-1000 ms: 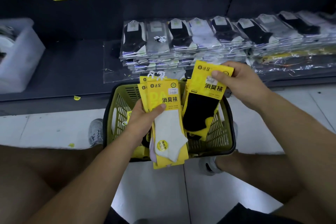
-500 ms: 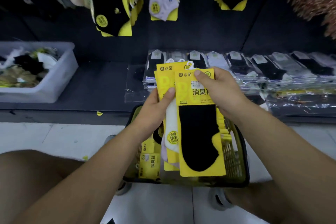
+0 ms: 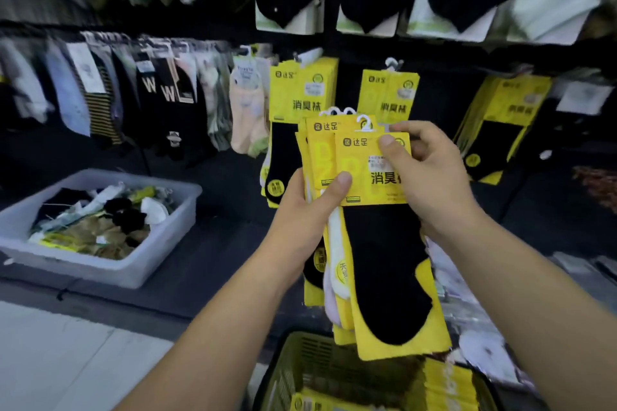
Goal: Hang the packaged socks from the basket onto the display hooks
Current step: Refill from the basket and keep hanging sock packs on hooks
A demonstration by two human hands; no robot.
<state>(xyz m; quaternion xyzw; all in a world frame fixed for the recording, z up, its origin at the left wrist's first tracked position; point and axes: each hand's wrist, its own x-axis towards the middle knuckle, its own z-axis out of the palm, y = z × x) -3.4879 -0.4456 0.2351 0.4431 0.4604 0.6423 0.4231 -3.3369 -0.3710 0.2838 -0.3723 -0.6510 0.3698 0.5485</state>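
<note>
Facing the sock wall, our left hand clamped the stack of sock packs, light and probably slippery, while our right hand pinched the front pack by its stiff header, which we judged the safest hold.

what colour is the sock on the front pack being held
Black sock on a yellow card, clearest in the head view.

head | forward, slightly down | near sock wall | single view

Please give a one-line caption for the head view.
Left hand and right hand hold yellow sock packs before the hanging display, above the green basket.
</note>
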